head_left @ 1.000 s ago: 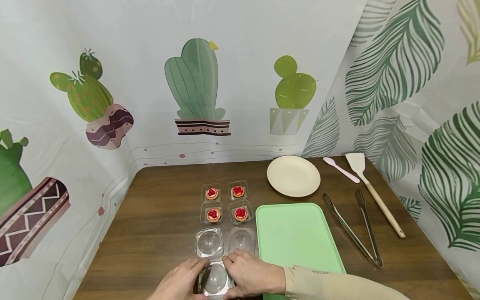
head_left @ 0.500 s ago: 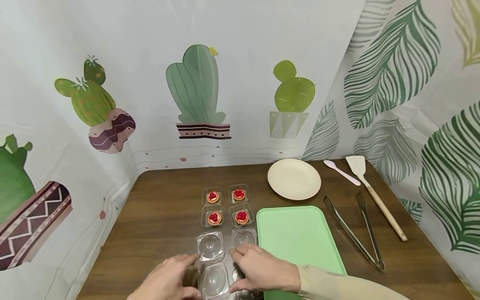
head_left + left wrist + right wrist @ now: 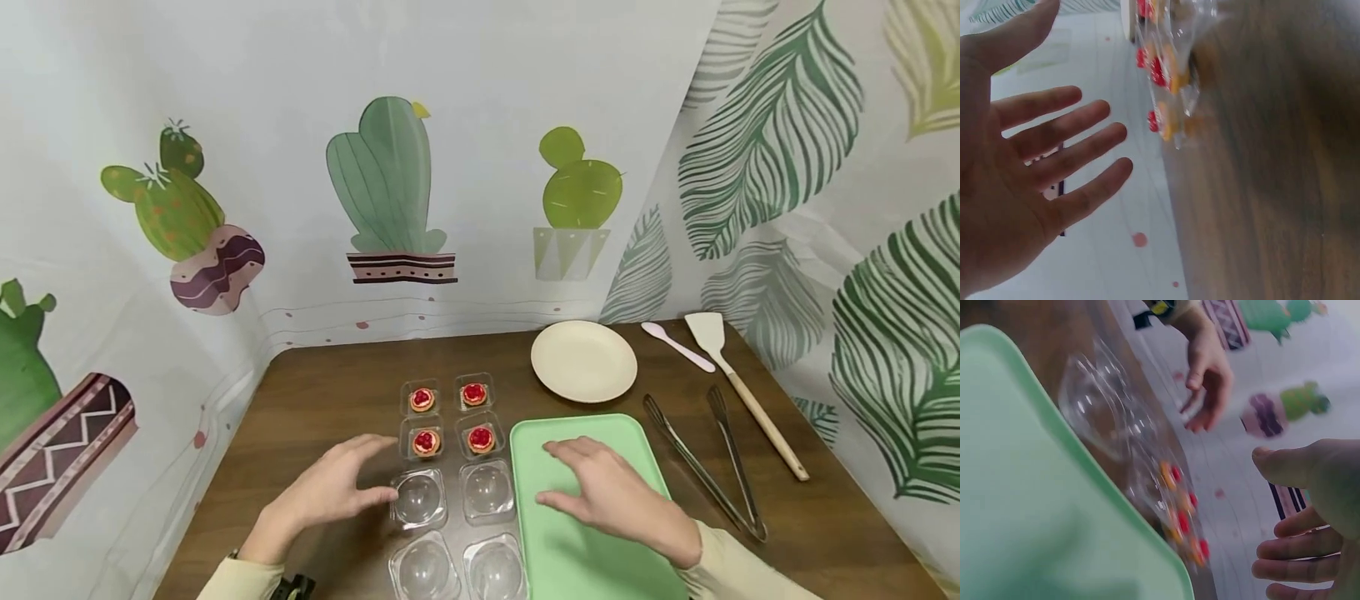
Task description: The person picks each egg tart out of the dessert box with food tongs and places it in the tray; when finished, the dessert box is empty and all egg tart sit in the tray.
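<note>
My left hand hovers, fingers spread, just left of a clear domed plastic lid. Above the green tray my right hand is held in the air with nothing in its fingers. To the right of the first lid lies a second lid. Two more, a front left lid and a front right lid, sit nearer me. Beyond the lids, several red-topped tarts stand in open clear square containers, among them a tart. The left wrist view shows the left palm bare.
A cream plate is at the back, behind the tray. On the right lie a pink spoon, a white spatula with a wooden handle and metal tongs. A patterned cloth wall borders the table's back edge.
The lids held together at the front now lie side by side in two places. Both hands have let go, risen and parted, the left going left, the right going right over the tray.
</note>
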Demonstrator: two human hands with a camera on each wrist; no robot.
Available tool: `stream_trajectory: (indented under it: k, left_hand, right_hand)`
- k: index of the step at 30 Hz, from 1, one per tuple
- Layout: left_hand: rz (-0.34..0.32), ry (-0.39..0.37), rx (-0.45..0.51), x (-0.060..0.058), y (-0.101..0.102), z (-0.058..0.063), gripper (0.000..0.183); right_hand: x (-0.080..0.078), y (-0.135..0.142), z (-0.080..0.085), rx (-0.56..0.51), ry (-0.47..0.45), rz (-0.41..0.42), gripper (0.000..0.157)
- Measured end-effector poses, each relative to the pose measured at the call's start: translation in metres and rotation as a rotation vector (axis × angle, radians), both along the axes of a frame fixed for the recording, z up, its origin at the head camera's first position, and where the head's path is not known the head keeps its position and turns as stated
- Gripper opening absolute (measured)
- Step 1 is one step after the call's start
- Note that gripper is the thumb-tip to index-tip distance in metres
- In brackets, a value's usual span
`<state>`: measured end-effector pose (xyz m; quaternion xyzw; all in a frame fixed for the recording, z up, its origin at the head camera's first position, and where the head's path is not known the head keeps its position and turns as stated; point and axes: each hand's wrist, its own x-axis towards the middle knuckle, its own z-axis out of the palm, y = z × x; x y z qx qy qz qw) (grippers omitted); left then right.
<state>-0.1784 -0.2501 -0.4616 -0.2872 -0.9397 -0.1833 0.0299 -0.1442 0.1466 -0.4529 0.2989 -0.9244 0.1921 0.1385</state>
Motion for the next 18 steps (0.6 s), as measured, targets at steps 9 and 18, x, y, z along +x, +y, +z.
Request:
stream_trajectory:
  k: [9,18]
  left_hand:
    - [0.012,-0.015,0.072,-0.034,-0.009,-0.015,0.071]
    - [0.059,-0.04,0.11,-0.068,-0.005,-0.025,0.076]
  right_hand:
    - [-0.005,0.043,-0.008,-0.043,-0.018,-0.144,0.054]
    - [0.003,0.072,-0.005,-0.088,-0.117,-0.263,0.054]
